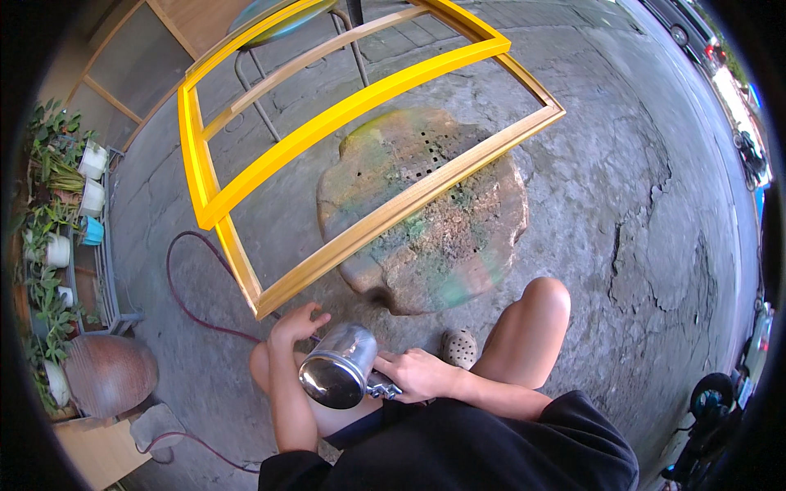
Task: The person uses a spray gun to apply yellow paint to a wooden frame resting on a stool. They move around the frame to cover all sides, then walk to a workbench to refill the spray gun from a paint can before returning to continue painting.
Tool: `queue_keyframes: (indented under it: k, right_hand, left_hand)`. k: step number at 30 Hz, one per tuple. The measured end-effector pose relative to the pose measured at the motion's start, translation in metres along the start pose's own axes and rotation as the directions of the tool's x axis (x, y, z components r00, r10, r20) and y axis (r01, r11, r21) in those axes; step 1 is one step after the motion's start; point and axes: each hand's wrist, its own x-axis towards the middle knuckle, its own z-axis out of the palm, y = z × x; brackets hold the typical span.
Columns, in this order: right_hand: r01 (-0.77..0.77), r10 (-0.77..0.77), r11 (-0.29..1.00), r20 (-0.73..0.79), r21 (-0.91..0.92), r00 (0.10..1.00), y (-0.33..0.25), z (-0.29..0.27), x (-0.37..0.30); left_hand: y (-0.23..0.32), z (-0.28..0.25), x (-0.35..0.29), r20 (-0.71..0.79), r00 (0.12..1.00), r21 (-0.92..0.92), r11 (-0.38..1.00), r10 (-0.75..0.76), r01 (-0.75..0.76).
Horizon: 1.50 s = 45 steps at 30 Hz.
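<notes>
Cracked grey concrete floor point(573, 204) all round; leafy plants point(53, 172) along the left edge. Frame point(323, 127) spans upper centre, above a rough, pitted, colour-stained stone block point(483, 221). Right hand point(422, 375), lower centre, wraps the spray gun point(340, 360); left hand point(299, 323) beside it, fingers parted and loosely bent, nothing visibly gripped. Judgement: best keep the cup upright, wrist steady, hose point(217, 329) clear of the frame's lower corner. Gun: polished metal, rounded cup. Frame: rectangular, straight bars, some smooth yellow, some bare grained wood.
</notes>
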Motion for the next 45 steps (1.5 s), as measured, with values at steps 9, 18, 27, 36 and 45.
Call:
queue_keyframes:
  k: [9, 18, 27, 36, 45]
  right_hand:
    - [-0.026, 0.018, 0.996, 0.095, 0.087, 0.995, -0.024, -0.035, -0.001]
    - [-0.008, -0.012, 0.992, 0.155, 0.13, 0.988, -0.189, -0.113, 0.002]
    - [0.292, -0.29, 0.956, -0.08, 0.009, 0.954, -0.439, -0.218, 0.026]
    - [0.48, -0.501, 0.862, 0.138, 0.162, 0.854, -0.66, -0.173, 0.056]
    - [0.519, -0.669, 0.74, 0.393, 0.428, 0.631, -0.831, 0.03, 0.019]
  left_hand:
    - [0.046, 0.03, -0.08, -0.224, 0.95, -0.099, 0.965, 0.216, -0.243]
    - [0.004, 0.117, -0.171, -0.054, 0.997, -0.157, 0.985, 0.06, -0.068]
    - [0.184, 0.025, -0.444, -0.588, 0.809, -0.703, 0.502, -0.01, -0.504]
    - [0.261, -0.063, -0.657, -0.813, 0.201, -0.254, 0.021, -0.547, -0.967]
    - [0.131, 0.012, -0.816, -0.496, 0.082, 0.005, -0.097, -0.864, -0.995]
